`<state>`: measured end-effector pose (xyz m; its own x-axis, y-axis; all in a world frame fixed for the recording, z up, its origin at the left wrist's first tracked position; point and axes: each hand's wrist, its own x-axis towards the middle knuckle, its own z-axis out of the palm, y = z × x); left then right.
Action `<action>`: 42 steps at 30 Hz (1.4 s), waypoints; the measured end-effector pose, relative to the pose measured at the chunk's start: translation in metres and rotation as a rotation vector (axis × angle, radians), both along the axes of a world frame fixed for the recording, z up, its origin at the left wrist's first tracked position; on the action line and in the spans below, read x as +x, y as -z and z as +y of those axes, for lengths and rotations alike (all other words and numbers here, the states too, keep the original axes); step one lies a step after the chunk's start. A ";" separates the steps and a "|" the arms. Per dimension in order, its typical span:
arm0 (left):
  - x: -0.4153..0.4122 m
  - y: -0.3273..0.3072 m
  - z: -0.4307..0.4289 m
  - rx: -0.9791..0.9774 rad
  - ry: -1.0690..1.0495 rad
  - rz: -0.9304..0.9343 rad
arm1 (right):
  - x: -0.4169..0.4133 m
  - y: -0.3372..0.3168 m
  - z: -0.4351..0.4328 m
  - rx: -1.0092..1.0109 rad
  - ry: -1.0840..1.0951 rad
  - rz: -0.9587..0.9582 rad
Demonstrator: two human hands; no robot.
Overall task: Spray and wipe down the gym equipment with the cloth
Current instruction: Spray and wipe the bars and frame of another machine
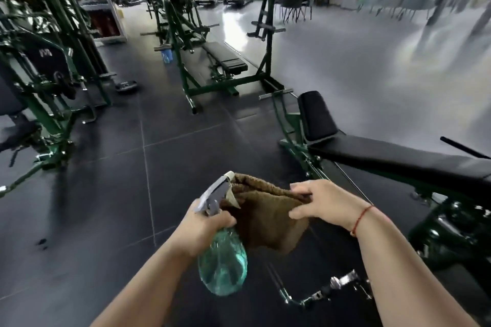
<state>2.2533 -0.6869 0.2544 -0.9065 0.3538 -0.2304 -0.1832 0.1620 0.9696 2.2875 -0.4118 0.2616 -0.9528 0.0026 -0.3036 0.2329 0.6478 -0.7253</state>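
Looks early in the job: no wet sheen or wipe marks to be made out on the padded bench (385,159) at right, with bottle and cloth both held in the air, clear of every machine. Seemingly all of the spraying and wiping left to do.

Left hand (206,223) clenched round the neck of the spray bottle (223,263), just under the trigger head; cannot tell whether a finger sits on the trigger. Translucent teal plastic, rounded belly hanging low, grey and white head tilted toward the cloth.

Right hand (326,204) pinching the right edge of the cloth (265,218) between thumb and fingers, a red cord (361,218) on the wrist. Brown, fuzzy like terry, folded over and sagging in soft layers between the two hands, near centre, its left edge touching the bottle head.

Bench just right of the hands: smooth black vinyl pads, one raised at the far end, on a dark green painted steel frame. More green-framed machines far and left, over matt dark floor tiles (106,194).
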 end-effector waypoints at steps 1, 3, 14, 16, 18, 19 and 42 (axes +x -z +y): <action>-0.012 0.001 0.002 -0.021 0.055 0.032 | -0.003 0.007 -0.002 0.041 -0.004 -0.022; -0.032 0.004 0.010 -0.017 0.116 0.042 | -0.006 0.016 -0.007 0.086 0.080 -0.001; -0.089 0.021 0.094 0.004 0.275 -0.201 | 0.005 0.071 0.038 -1.156 0.814 -0.103; -0.102 0.027 0.110 0.003 0.240 -0.261 | 0.000 0.086 0.048 -1.191 0.670 -0.111; -0.116 0.032 0.123 -0.005 0.223 -0.283 | -0.012 0.095 0.057 -1.036 0.633 -0.130; -0.122 0.032 0.129 -0.024 0.225 -0.287 | -0.021 0.097 0.060 -0.947 0.655 -0.128; -0.200 0.048 0.255 -0.097 0.950 -0.349 | -0.060 0.119 0.115 -0.742 0.667 -0.111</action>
<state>2.0533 -0.4317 0.2068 -0.1368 0.8584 -0.4945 -0.2074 0.4633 0.8616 2.2272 -0.2973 0.1426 -0.7919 0.2998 -0.5320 0.4741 -0.2471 -0.8451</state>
